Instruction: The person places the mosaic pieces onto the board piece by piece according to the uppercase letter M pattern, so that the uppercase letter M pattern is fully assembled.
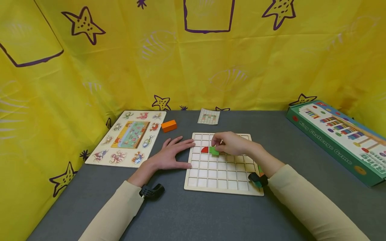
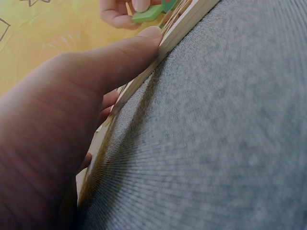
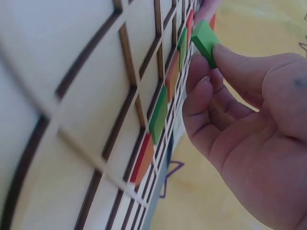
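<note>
A wooden grid board (image 1: 223, 192) lies on the grey table in front of me. My left hand (image 1: 170, 156) is spread along its left edge, and in the left wrist view the thumb (image 2: 129, 55) touches the rim. Over the upper part of the grid, my right hand (image 1: 233, 143) pinches a green square tile (image 3: 205, 42) between thumb and fingers, raised off the board in the right wrist view. A red rounded piece (image 1: 204, 150) sits in a cell beside it. A row of red, green (image 3: 158, 115) and orange (image 3: 171, 76) tiles fills cells, partly hidden by the right hand in the head view.
To the left lies a sea-animal puzzle board (image 1: 99, 158), with an orange block (image 1: 169, 126) near its right corner. A small pattern card (image 1: 208, 116) is behind the grid. At right stands a green game box (image 1: 325, 147). Coloured pieces (image 1: 260, 170) show beside the right wrist.
</note>
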Available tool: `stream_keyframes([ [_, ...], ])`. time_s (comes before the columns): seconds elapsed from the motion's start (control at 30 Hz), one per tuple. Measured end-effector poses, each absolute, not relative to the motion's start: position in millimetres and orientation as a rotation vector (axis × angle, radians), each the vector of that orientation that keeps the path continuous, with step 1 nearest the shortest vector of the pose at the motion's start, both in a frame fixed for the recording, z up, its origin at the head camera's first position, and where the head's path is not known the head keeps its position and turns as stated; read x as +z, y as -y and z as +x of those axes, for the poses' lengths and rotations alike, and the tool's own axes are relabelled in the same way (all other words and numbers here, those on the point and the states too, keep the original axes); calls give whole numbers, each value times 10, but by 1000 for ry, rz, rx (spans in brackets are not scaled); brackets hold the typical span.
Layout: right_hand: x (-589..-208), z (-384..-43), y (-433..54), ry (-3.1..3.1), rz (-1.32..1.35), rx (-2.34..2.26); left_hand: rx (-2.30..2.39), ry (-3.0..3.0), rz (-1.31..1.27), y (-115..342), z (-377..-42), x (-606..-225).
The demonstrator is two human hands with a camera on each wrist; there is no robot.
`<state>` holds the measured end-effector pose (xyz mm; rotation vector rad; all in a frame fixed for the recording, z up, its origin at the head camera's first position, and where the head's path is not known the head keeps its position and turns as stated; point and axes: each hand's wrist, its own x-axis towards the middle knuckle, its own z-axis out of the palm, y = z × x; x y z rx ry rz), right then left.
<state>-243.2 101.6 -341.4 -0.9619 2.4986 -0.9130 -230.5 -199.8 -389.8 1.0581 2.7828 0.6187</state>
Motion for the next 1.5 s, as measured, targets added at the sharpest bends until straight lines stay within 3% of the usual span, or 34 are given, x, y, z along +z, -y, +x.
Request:
stream_keyframes([
  [0.73,-3418,-2421,-611,-2497,-1072,-792,626,-2794,1029,1972,-2300,-3886],
  [1.5,-3332,-2350,-1013,-2474,-977,-864,623,-2796,1028,1976,-2313,-3899],
])
